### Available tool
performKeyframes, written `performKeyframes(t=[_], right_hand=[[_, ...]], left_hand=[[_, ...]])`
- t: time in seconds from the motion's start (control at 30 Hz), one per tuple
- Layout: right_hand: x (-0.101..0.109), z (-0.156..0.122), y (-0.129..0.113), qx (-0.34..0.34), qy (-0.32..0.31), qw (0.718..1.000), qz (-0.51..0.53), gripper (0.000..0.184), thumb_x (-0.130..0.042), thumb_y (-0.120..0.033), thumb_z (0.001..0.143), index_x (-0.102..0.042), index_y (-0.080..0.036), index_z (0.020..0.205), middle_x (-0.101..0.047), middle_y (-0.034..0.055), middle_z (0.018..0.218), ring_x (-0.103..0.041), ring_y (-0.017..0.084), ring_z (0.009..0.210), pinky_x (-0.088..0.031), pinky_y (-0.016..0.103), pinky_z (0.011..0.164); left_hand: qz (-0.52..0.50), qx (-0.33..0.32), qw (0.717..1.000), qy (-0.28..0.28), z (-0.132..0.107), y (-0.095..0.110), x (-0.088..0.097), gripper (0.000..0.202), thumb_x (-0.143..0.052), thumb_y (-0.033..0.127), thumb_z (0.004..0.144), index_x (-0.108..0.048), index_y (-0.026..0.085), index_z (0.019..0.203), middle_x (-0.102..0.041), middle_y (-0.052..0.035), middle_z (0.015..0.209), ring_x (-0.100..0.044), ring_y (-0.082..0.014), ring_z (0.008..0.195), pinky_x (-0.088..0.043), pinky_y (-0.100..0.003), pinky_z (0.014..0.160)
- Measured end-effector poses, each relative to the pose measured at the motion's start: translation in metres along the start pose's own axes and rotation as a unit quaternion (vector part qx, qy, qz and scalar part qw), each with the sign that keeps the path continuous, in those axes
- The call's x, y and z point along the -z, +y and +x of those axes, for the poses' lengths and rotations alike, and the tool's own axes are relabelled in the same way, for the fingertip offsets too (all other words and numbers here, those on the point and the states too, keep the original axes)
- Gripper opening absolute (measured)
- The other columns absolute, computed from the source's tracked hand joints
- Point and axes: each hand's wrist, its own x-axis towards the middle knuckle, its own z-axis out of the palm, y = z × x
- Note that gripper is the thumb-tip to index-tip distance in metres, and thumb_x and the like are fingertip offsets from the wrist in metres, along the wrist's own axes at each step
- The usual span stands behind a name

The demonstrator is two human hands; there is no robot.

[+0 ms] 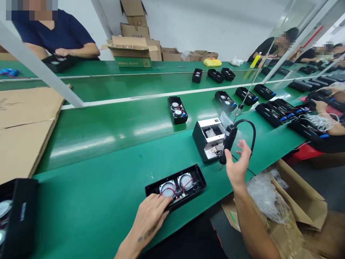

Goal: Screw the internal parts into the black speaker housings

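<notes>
A black speaker housing (198,180) lies open side up on the green bench, with two round speakers (185,181) and red wires inside. My left hand (153,210) grips its near left edge, fingers over the rim by the wires. My right hand (239,162) is raised with thumb and fingers apart, holding nothing. Just left of it, a black electric screwdriver (229,140) hangs from a cord, bit downward; whether the thumb touches it I cannot tell. Behind the screwdriver stands a black and silver screw feeder (201,144).
Another speaker box (23,216) stands at the near left, beside a cardboard sheet (27,122). More housings (178,111) sit on the green line beyond. A carton with plastic bags (265,194) is below the bench at right. Co-workers sit across and to the right.
</notes>
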Motion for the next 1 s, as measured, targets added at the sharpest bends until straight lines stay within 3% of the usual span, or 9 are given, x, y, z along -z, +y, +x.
performKeyframes(t=[0.13,0.23,0.37,0.43,0.57,0.67,0.77,0.83,1.0], right_hand=[[-0.005,0.017,0.031,-0.111,-0.126,0.984,0.055,0.054,-0.082,-0.051,0.089,-0.07,-0.017,0.129,-0.079,0.0157,0.123,-0.077,0.032,0.109,-0.062,0.05,0.1],[-0.009,0.007,0.034,-0.12,-0.12,0.979,0.11,0.048,-0.088,-0.044,0.081,-0.072,-0.018,0.117,-0.079,0.005,0.091,-0.075,0.024,0.079,-0.064,0.04,0.082],[-0.008,0.0,0.023,-0.128,-0.141,0.957,0.218,0.026,-0.081,-0.035,0.086,-0.066,-0.021,0.103,-0.062,-0.0081,0.059,-0.058,0.015,0.047,-0.054,0.031,0.055],[-0.007,0.009,0.015,-0.122,-0.122,0.955,0.242,0.025,-0.078,-0.035,0.089,-0.062,-0.023,0.103,-0.059,-0.01,0.056,-0.056,0.014,0.045,-0.053,0.03,0.054],[-0.01,0.037,-0.008,-0.079,-0.026,0.951,0.296,0.038,-0.073,-0.034,0.095,-0.053,-0.026,0.127,-0.06,-0.0124,0.062,-0.057,0.013,0.045,-0.053,0.029,0.055],[-0.018,0.05,-0.022,-0.044,-0.001,0.956,0.291,0.037,-0.077,-0.034,0.093,-0.054,-0.026,0.121,-0.062,-0.0119,0.063,-0.059,0.014,0.045,-0.055,0.031,0.057],[-0.026,0.056,-0.026,-0.027,-0.036,0.973,0.224,0.021,-0.077,-0.036,0.092,-0.06,-0.024,0.097,-0.06,-0.0097,0.056,-0.059,0.016,0.047,-0.06,0.037,0.068],[-0.027,0.058,-0.025,-0.027,-0.069,0.979,0.188,0.024,-0.077,-0.038,0.091,-0.059,-0.025,0.083,-0.058,-0.0078,0.053,-0.06,0.017,0.051,-0.061,0.041,0.076],[-0.018,0.047,-0.028,-0.119,-0.211,0.946,0.216,0.03,-0.086,-0.038,0.083,-0.064,-0.025,0.098,-0.059,-0.0087,0.054,-0.053,0.015,0.044,-0.05,0.033,0.049]], left_hand=[[0.005,-0.01,1.0,0.021,0.005,0.004,0.004,0.023,-0.059,0.009,0.097,-0.066,0.024,0.113,-0.075,0.0002,0.087,-0.066,-0.0185,0.071,-0.052,-0.03,0.069],[0.008,-0.014,0.999,0.031,0.01,0.003,0.007,0.022,-0.056,0.009,0.099,-0.066,0.025,0.11,-0.076,0.0006,0.085,-0.066,-0.0179,0.069,-0.052,-0.029,0.067],[0.015,-0.022,0.998,0.049,0.012,0.0,0.007,0.02,-0.053,0.012,0.103,-0.068,0.025,0.107,-0.076,0.0012,0.084,-0.066,-0.0168,0.067,-0.052,-0.028,0.065],[0.02,-0.025,0.998,0.063,0.012,-0.002,0.006,0.02,-0.052,0.014,0.105,-0.069,0.025,0.106,-0.077,0.0014,0.084,-0.068,-0.0161,0.067,-0.053,-0.027,0.066],[0.03,-0.035,0.995,0.085,0.015,-0.005,0.003,0.019,-0.051,0.022,0.11,-0.069,0.026,0.105,-0.078,0.0022,0.084,-0.069,-0.0148,0.066,-0.054,-0.025,0.065],[0.033,-0.031,0.995,0.087,0.019,-0.004,-0.001,0.018,-0.052,0.023,0.109,-0.069,0.026,0.104,-0.078,0.0027,0.083,-0.068,-0.0145,0.065,-0.054,-0.024,0.064],[0.028,-0.017,0.997,0.075,0.02,-0.001,-0.005,0.017,-0.055,0.02,0.106,-0.07,0.026,0.102,-0.078,0.0023,0.082,-0.068,-0.0151,0.065,-0.054,-0.025,0.063],[0.022,-0.01,0.998,0.064,0.019,0.0,-0.005,0.017,-0.056,0.019,0.104,-0.071,0.026,0.102,-0.078,0.0014,0.083,-0.068,-0.0159,0.065,-0.054,-0.026,0.063],[0.012,-0.002,0.999,0.044,0.02,0.002,-0.006,0.017,-0.057,0.015,0.101,-0.069,0.027,0.105,-0.079,0.0009,0.086,-0.068,-0.0173,0.065,-0.052,-0.028,0.062]])
